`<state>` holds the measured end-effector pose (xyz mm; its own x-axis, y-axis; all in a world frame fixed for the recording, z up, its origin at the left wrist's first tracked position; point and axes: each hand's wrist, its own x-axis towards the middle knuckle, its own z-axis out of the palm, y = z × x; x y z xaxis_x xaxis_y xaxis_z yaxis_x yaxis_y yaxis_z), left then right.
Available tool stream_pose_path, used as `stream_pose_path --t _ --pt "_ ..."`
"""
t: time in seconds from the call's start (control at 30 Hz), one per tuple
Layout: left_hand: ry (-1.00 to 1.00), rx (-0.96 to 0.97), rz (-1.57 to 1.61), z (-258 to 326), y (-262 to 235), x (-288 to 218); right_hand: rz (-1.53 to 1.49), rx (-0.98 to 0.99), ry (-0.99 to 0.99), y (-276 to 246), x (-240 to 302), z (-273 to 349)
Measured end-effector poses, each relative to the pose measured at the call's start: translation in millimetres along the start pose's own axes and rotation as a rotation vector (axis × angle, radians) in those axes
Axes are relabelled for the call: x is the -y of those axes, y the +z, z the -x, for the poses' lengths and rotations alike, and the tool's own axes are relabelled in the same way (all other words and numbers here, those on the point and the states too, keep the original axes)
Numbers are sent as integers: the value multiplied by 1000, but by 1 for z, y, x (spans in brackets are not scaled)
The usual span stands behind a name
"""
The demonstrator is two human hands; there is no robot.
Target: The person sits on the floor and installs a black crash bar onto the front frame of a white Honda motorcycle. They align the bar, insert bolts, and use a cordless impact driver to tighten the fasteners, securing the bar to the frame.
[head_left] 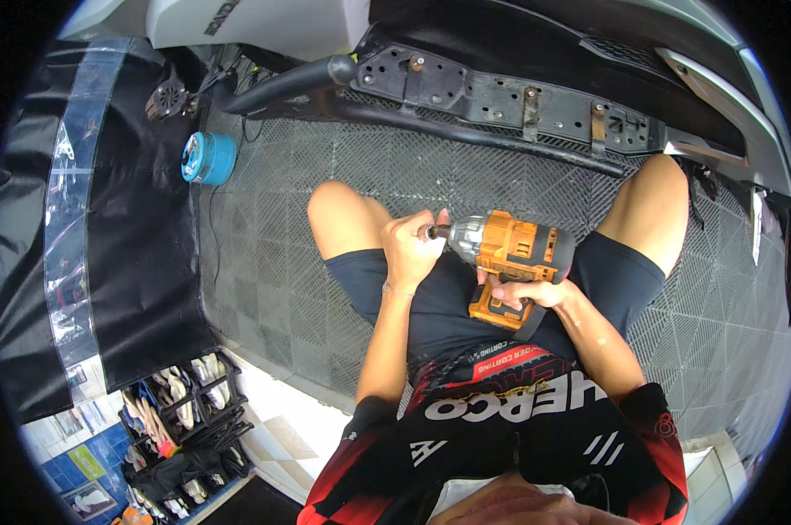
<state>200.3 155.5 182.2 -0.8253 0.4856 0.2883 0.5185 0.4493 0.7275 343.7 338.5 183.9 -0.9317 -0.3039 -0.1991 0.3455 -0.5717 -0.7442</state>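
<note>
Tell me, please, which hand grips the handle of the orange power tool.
The right hand; the left hand is instead at the front end of the orange power tool.

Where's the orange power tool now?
The orange power tool is right of centre in the head view, in the right hand, tip at the left hand.

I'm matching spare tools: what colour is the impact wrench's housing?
Orange and black; the impact wrench shows in the head view.
</note>
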Motion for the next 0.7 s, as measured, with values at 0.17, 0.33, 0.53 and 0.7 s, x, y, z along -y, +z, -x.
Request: stream_pose_path --t 0.17,0.33,0.53,0.7 --pt "32 47 19 -5 1 -2 -33 60 -12 -6 -9 0" --pt "53 175 63 -14 -8 -11 3 75 -43 -10 -12 2" --pt "179 429 -129 -34 -30 -25 -14 -41 -16 -3 -3 7" --pt "231 429 -357 -37 -29 -44 56 18 35 -12 -2 8"
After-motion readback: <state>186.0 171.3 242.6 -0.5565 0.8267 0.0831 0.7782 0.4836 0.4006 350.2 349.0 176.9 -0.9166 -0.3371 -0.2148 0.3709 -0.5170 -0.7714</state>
